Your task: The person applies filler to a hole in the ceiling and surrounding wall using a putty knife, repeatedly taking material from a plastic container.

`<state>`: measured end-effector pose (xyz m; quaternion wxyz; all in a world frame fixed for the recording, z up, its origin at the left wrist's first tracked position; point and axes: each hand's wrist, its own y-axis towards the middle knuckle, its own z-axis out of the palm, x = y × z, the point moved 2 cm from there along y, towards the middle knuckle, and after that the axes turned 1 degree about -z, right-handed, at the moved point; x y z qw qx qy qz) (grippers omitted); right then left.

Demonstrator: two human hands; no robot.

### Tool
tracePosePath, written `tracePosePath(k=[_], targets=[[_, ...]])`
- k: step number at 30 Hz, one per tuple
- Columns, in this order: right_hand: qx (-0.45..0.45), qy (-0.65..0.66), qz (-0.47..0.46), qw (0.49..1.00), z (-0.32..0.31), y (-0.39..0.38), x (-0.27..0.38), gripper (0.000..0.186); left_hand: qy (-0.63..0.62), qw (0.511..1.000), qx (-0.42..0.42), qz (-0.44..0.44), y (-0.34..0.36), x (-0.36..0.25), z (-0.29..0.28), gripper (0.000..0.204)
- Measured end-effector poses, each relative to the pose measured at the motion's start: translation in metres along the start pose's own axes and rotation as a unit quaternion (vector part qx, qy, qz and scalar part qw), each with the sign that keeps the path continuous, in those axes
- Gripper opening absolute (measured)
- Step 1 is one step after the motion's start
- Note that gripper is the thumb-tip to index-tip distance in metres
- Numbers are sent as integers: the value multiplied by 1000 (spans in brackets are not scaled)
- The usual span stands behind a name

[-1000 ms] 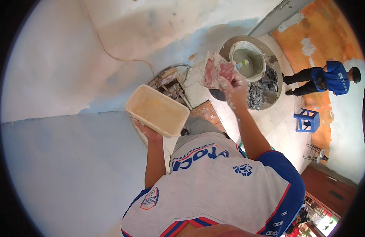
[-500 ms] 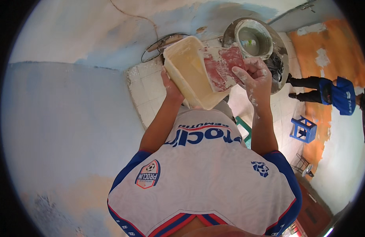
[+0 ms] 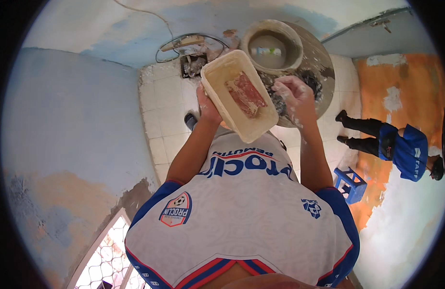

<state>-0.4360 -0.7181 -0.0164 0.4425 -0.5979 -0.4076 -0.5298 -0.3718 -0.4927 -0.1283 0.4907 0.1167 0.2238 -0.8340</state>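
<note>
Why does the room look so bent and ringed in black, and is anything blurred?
Head view: the fisheye lens curves the walls and leaves black corners; daylight is soft and even, without harsh glare; the left hand, the cream tub and the clay-smeared right hand look sharp.

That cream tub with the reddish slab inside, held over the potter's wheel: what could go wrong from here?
The rectangular tub is tilted and gripped at one end by the left hand alone, so the reddish slab might slide out. The right hand looks coated with wet clay, so its grip could slip. A drop could hit the clay pot on the wheel.
</note>
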Motion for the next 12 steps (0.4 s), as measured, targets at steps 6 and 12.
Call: tracePosePath(k=[6, 12], targets=[[83, 65, 169, 980, -41, 3, -57, 16, -40, 998, -30, -41, 3, 58, -9, 73], [181, -30, 202, 962, -51, 18, -85, 19, -12, 996, -71, -59, 14, 85, -34, 82]])
